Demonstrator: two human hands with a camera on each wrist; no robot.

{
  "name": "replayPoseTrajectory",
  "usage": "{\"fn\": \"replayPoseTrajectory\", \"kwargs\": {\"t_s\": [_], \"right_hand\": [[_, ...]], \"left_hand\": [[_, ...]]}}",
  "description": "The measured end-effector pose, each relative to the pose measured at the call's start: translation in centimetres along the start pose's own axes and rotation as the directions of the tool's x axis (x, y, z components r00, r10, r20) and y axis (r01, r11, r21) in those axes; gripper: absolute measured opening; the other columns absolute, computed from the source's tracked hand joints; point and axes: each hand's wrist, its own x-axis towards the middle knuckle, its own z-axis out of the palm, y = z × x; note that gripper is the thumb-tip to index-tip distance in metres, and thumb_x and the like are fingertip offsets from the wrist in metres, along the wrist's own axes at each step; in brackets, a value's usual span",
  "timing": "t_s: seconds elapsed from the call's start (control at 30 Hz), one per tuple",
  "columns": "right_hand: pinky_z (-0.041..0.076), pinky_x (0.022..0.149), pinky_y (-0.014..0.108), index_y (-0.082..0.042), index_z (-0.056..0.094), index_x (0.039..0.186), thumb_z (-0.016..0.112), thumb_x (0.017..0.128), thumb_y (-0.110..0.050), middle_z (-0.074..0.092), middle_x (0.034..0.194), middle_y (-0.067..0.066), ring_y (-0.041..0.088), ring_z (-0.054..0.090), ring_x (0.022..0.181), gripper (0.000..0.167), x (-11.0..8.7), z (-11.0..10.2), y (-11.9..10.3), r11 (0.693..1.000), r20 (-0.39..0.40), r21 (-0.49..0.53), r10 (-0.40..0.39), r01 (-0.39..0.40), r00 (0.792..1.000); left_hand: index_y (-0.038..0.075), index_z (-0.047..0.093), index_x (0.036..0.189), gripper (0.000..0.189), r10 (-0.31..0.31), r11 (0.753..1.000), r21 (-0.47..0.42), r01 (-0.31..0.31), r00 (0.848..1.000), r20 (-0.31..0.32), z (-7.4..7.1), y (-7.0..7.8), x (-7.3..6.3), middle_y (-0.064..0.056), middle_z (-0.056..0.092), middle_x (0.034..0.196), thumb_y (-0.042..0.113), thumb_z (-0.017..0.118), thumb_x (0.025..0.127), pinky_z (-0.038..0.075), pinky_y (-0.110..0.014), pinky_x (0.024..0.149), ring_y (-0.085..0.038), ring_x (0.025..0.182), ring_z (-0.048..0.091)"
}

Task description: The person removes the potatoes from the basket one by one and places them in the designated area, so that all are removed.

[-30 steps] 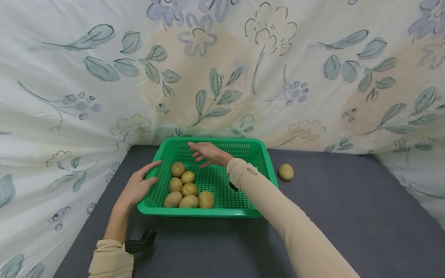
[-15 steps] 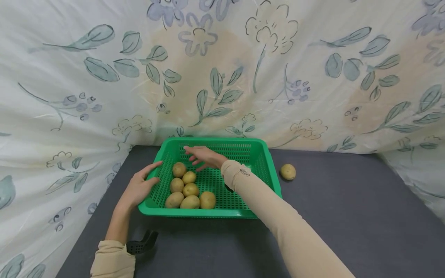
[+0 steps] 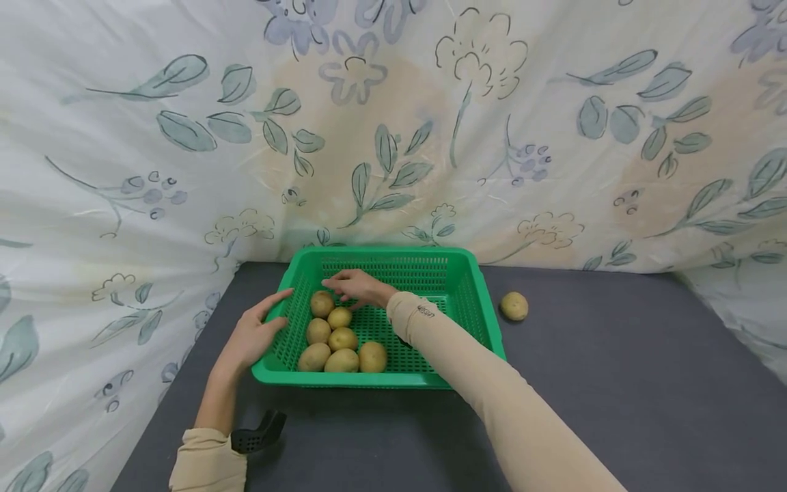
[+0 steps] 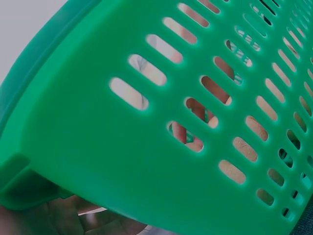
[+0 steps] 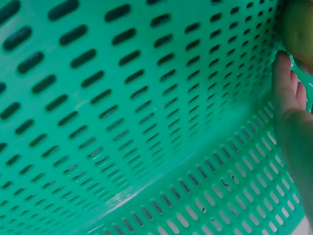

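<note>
A green perforated plastic basket [image 3: 408, 378] holds several potatoes [image 3: 341, 361] along its left side. My left hand [image 3: 249, 335] grips the basket's left rim, thumb over the rim; in the left wrist view its fingers [image 4: 63, 218] show curled beneath the rim. My right hand [image 3: 361, 287] reaches inside, at the back-left corner. Its loosely extended fingers are right at the rearmost potato [image 3: 322, 304], behind and beside it. In the right wrist view, a fingertip [image 5: 282, 61] lies close against that potato [image 5: 299, 32].
A single potato [image 3: 514, 306] lies on the dark grey table [image 3: 615, 369], right of the basket. A floral curtain [image 3: 393, 137] hangs behind and at the sides. A black wrist mount [image 3: 261, 434] sits below the left sleeve.
My right hand has moved left and down, from over the basket's back part to the rearmost potato. The left hand stays on the rim. The view has shifted slightly.
</note>
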Motion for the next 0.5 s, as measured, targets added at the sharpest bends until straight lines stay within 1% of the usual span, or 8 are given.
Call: {"fn": "replayPoseTrajectory", "kwargs": {"t_s": [0.1, 0.2, 0.4, 0.5], "right_hand": [[0.050, 0.086, 0.041, -0.012, 0.051, 0.136, 0.055, 0.097, -0.037, 0.049, 0.130, 0.010, 0.025, 0.054, 0.110, 0.046, 0.21, 0.26, 0.03, 1.000, 0.010, -0.006, 0.000, 0.000, 1.000], [0.050, 0.085, 0.040, -0.012, 0.052, 0.134, 0.059, 0.096, -0.034, 0.051, 0.127, 0.009, 0.024, 0.054, 0.110, 0.044, 0.39, 0.47, 0.01, 1.000, 0.025, -0.010, 0.005, -0.005, 1.000], [0.052, 0.081, 0.036, -0.011, 0.051, 0.134, 0.061, 0.095, -0.029, 0.057, 0.115, 0.008, 0.021, 0.057, 0.104, 0.044, 0.73, 0.71, -0.03, 1.000, 0.047, -0.023, 0.000, 0.001, 0.999], [0.051, 0.080, 0.034, -0.010, 0.051, 0.135, 0.062, 0.094, -0.029, 0.057, 0.116, 0.008, 0.021, 0.058, 0.100, 0.046, 0.77, 0.91, 0.00, 0.999, 0.056, -0.046, -0.013, 0.015, 0.998]], "left_hand": [[0.015, 0.033, 0.150, 0.054, 0.000, 1.000, 0.012, 0.000, 1.000, 0.002, -0.04, -0.06, -0.03, -0.026, 0.034, 0.144, 0.009, 0.046, 0.098, 0.051, -0.036, 0.066, -0.028, 0.087, 0.061], [0.015, 0.032, 0.151, 0.054, 0.003, 1.000, 0.014, -0.003, 1.000, 0.011, -0.11, -0.06, -0.03, -0.026, 0.032, 0.146, 0.009, 0.045, 0.098, 0.050, -0.036, 0.066, -0.029, 0.090, 0.060], [0.014, 0.032, 0.151, 0.054, 0.009, 1.000, 0.000, -0.009, 1.000, 0.017, -0.22, 0.03, 0.00, -0.027, 0.035, 0.143, 0.009, 0.045, 0.098, 0.051, -0.037, 0.065, -0.027, 0.083, 0.063], [0.015, 0.032, 0.151, 0.054, 0.002, 1.000, -0.002, -0.002, 1.000, 0.014, -0.19, -0.07, -0.06, -0.027, 0.036, 0.142, 0.010, 0.046, 0.099, 0.051, -0.037, 0.064, -0.026, 0.079, 0.063]]}}
